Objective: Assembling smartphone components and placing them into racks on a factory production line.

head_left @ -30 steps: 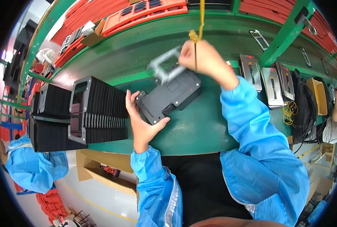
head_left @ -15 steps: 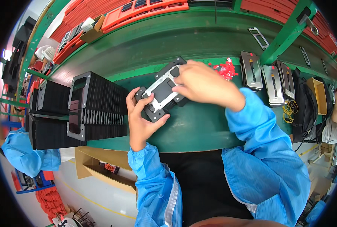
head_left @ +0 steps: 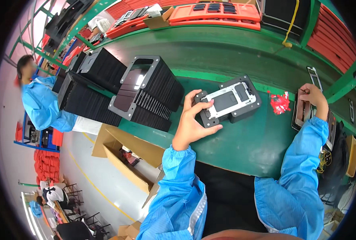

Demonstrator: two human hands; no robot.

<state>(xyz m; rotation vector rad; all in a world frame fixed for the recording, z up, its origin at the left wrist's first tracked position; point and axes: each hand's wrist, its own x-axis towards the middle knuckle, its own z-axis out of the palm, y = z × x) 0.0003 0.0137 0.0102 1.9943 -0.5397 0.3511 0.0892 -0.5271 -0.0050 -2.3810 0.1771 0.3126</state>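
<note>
My left hand grips the near left end of a black fixture block, thumb on its lower edge and fingers over the top. A silver phone mid-frame with dark rectangular inner areas lies in the fixture, tilted up to the right. My right hand is far right at a stack of flat, phone-sized panels; its fingers are pinched at the top panel's upper edge. Whether that panel is lifted, I cannot tell. Between the hands lies a pile of small red tabs.
Stacks of black fixtures stand at the left. Behind the green bench are a red tray and a loose metal frame. A cardboard box sits below the bench. A person in blue stands far left.
My right hand has left the phone mid-frame and moved right to the panel stack. My left hand still holds the fixture. The whole view has swung to the right.
</note>
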